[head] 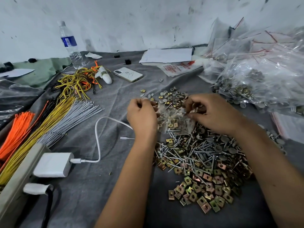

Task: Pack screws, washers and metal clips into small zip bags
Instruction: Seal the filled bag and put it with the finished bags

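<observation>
Grey, wrinkled cloth (102, 191) covers the whole work surface, and behind it runs a scuffed white wall (131, 22) streaked with dark marks. Centre frame: the small zip bag (174, 117), clear thin plastic, is held just above the far edge of the hardware heap. The left hand (142, 116) is curled round its left edge, the right hand (213, 112) pinches its right side, and the bag stretches left to right between them. Where its mouth faces is blurred, probably upward. Through the film show screws and small brass-coloured clips.

Below the hands lies the loose pile: silver screws (189, 152), long and threaded, pointing every which way; flat square metal clips (204, 198), yellowish with a centre hole, spilling toward the viewer; round grey washers (176, 95) clustered beyond the bag.

Right side, a heap of filled bags (263, 76), glossy, with red zip lines. Left side, bundles of cable ties (49, 122) in orange, yellow and grey lie side by side, running diagonally. A white charger (52, 164) trails its cable (98, 139) toward the left wrist. Farther back, a phone (128, 74) lies flat and a water bottle (71, 45) stands upright near the wall.
</observation>
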`<move>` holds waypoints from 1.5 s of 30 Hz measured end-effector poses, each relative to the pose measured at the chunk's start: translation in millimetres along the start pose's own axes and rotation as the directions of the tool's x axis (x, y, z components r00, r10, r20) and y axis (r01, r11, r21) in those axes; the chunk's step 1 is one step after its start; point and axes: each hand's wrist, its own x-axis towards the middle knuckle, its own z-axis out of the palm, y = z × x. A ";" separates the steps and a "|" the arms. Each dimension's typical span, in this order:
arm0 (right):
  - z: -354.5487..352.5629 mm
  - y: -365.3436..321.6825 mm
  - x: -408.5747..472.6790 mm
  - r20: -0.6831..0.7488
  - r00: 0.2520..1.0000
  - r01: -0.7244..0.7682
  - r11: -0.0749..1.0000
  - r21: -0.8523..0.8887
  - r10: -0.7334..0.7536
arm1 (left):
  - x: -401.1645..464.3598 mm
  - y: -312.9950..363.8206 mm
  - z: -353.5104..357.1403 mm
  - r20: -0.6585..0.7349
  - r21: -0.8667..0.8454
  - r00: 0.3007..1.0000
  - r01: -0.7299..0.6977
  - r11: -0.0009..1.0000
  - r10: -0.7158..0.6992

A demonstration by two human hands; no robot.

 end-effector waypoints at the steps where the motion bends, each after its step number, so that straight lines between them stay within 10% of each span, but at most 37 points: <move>1: 0.1 3.2 0.2 -0.068 0.998 -0.008 1.000 -0.009 0.008 | 1.6 0.9 3.4 -0.025 -0.010 1.000 0.000 1.000 0.000; 5: 0.1 16.8 -1.3 -0.325 0.942 -0.081 0.997 0.013 0.081 | 5.0 7.6 21.6 -0.052 -0.074 0.999 0.005 0.997 -0.009; 8: -2.1 26.2 -4.1 -0.380 0.914 -0.144 0.989 0.027 0.143 | -1.4 5.6 34.6 0.083 0.222 0.983 -0.178 0.959 0.163; 12: -2.1 30.1 -5.8 -0.381 0.911 -0.157 0.987 0.034 0.158 | -35.5 -9.8 51.5 0.462 0.713 0.804 -0.588 0.382 0.376; 14: -1.6 29.5 -4.8 -0.386 0.909 -0.158 0.987 0.025 0.156 | -43.4 -16.7 55.4 0.529 0.719 0.776 -0.625 0.303 0.344; 23: 1.3 17.0 -5.9 -0.286 0.956 -0.018 0.988 0.153 0.061 | -11.0 -14.9 31.7 0.465 0.552 0.865 -0.449 0.702 0.187; 28: 4.5 8.8 -6.3 -0.220 0.975 0.059 0.990 0.126 -0.030 | 1.0 -11.7 26.4 0.497 0.298 0.865 -0.091 0.950 -0.073; 40: 8.4 10.6 -2.6 -0.184 0.982 -0.044 0.999 0.026 0.048 | 1.6 -4.8 26.3 0.579 -0.007 0.792 0.245 0.970 -0.196; 45: 11.1 13.8 -2.4 -0.128 0.980 -0.132 0.982 0.137 0.149 | 17.7 -0.1 14.5 0.298 -0.284 0.952 0.153 0.947 -0.065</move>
